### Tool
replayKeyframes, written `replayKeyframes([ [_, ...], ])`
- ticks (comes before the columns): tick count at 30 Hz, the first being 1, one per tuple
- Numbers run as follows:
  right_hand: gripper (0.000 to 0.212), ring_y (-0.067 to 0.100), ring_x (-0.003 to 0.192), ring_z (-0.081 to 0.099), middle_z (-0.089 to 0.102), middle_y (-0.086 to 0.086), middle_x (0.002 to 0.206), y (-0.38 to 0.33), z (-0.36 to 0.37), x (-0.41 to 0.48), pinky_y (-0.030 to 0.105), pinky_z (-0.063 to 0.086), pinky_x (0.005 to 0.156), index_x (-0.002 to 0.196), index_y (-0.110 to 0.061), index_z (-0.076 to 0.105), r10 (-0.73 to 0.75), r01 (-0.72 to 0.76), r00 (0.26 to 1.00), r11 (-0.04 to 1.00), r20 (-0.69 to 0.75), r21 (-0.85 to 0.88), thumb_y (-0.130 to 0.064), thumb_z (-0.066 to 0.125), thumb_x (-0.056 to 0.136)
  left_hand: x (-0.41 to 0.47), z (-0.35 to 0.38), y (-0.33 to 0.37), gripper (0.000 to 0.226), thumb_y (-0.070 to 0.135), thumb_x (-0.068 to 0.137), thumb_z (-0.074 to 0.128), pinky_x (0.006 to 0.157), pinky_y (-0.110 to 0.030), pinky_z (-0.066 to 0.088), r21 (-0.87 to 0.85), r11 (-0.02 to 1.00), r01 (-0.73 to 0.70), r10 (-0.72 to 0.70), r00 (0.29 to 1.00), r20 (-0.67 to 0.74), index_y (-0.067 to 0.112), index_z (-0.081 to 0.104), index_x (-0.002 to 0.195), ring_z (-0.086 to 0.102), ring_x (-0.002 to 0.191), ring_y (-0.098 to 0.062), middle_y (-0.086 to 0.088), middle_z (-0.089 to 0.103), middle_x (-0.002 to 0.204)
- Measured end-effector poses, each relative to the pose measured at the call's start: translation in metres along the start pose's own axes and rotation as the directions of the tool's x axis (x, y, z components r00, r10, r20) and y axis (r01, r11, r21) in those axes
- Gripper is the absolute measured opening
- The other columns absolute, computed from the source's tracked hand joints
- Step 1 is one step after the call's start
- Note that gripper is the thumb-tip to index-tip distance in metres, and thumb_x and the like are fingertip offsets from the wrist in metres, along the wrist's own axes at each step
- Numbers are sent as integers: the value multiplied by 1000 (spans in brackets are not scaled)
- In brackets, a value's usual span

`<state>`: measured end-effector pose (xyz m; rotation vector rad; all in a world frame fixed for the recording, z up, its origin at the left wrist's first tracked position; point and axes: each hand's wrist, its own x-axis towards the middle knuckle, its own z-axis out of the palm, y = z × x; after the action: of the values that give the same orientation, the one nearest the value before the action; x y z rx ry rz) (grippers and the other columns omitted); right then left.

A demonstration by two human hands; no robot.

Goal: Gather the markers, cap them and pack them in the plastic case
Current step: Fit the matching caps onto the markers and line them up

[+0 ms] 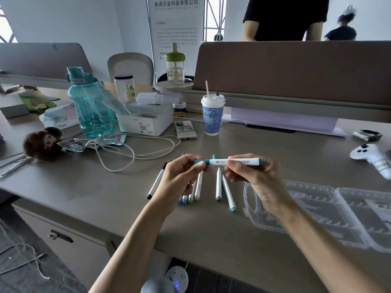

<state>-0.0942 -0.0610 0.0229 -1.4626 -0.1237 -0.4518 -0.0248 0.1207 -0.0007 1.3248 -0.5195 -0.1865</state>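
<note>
A white marker with teal caps (219, 162) is held level above the desk. My left hand (179, 178) pinches its left teal end, and my right hand (254, 176) grips its right half. Below them several white markers lie on the desk: one with a black tip (156, 182) at the left, a bunch with blue and green ends (193, 194) under my left hand, and two more (224, 190) in the middle. A small teal cap (214, 156) stands behind the held marker. The clear plastic case (317, 210) lies open and empty at the right.
A paper cup with a straw (212, 115), a white storage box (146, 121), a teal water bottle (90, 104), a white cable (127, 149) and a plush toy (43, 143) crowd the desk's back left. A white controller (369, 156) lies far right. A grey partition (296, 66) stands behind.
</note>
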Motion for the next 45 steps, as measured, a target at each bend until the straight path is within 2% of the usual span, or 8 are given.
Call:
replayKeyframes([
  [4, 8, 26, 68, 72, 73, 19, 77, 2, 2, -2, 32, 59, 66, 81, -11, 79, 8, -8, 1000, 1000, -11, 30, -13, 75, 75, 1, -2, 0, 15, 14, 87, 63, 39, -18, 22, 56, 998, 2, -1, 1000, -27, 6, 65, 99, 32, 55, -9, -3, 71, 80],
  [9, 10, 22, 78, 73, 76, 9, 82, 12, 14, -2, 34, 59, 71, 94, -12, 76, 1, -1, 1000, 997, -3, -77, -10, 73, 85, 3, -7, 6, 19, 7, 92, 59, 46, -22, 47, 106, 993, -46, 55, 995, -80, 6, 63, 111, 62, 75, -9, -4, 67, 81],
  [16, 23, 16, 97, 69, 73, 1, 99, 21, 6, 4, 41, 53, 95, 112, -31, 69, 26, -17, 999, 968, 31, -249, -35, 68, 90, 20, -23, 15, 17, 13, 98, 52, 47, -19, 38, 209, 978, 0, 59, 960, -274, 11, 62, 111, 47, 58, -2, 4, 56, 73],
  [18, 17, 16, 100, 68, 73, 1, 101, 23, 4, 5, 41, 52, 97, 107, -32, 70, 22, -16, 1000, 966, 18, -260, -34, 66, 91, 32, -28, 11, 16, 10, 96, 53, 52, -18, 41, 371, 928, 39, 79, 951, -298, 13, 62, 108, 50, 59, -5, 2, 62, 79],
  [21, 13, 11, 98, 68, 73, 0, 100, 23, 2, 7, 27, 52, 90, 104, -31, 70, 21, -22, 1000, 966, -9, -258, -26, 66, 92, 46, -35, 4, 17, 17, 92, 56, 63, -30, 50, 616, 782, 97, 69, 968, -240, 23, 64, 106, 62, 70, -15, -1, 70, 90],
  [26, 12, 4, 92, 65, 72, -1, 97, 26, -1, 7, 16, 47, 82, 102, -29, 70, 42, -47, 999, 955, -25, -293, -24, 66, 92, 51, -28, 6, 23, 22, 92, 53, 71, -33, 51, 830, 552, 78, 68, 988, -138, 18, 67, 110, 64, 79, -22, -4, 70, 91],
  [31, 10, -2, 85, 63, 71, -2, 95, 27, -5, 11, 9, 44, 77, 99, -30, 71, 58, -63, 998, 942, -26, -329, -25, 67, 92, 55, -32, 1, 25, 23, 93, 55, 72, -35, 51, 875, 479, 70, 72, 990, -119, 15, 67, 113, 62, 80, -26, -8, 70, 96],
  [45, 11, 1, 89, 63, 71, -7, 93, 30, -10, 14, 20, 47, 88, 100, -26, 72, 85, -88, 996, 929, -23, -360, -24, 67, 91, 54, -27, -18, 30, 36, 90, 61, 78, -33, 50, 945, 327, 8, 91, 995, -40, 23, 65, 117, 62, 97, -21, 2, 71, 100],
])
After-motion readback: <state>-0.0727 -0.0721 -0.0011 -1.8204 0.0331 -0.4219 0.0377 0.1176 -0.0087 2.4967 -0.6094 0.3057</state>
